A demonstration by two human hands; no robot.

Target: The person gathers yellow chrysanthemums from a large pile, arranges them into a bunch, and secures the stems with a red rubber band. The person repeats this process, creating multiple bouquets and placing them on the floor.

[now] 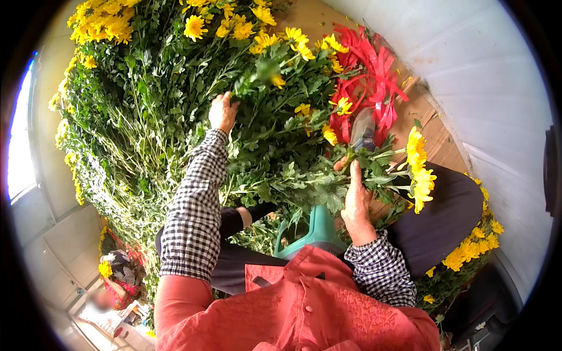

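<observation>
In my right hand is a small bunch of yellow chrysanthemums, the stems lying crosswise with the blooms towards the right. My left hand reaches into a large heap of leafy chrysanthemum stems; its fingers are at the leaves, and whether they grip a stem is not clear. Beyond the fingers a blurred patch covers part of a leafy stem with a yellow bloom. More yellow blooms edge the heap at the top left.
Red plastic ribbons lie on the brown floor by my shoe. A green plastic stool stands between my legs. More yellow chrysanthemums lie at my right, beside a pale wall. Another person is at the lower left.
</observation>
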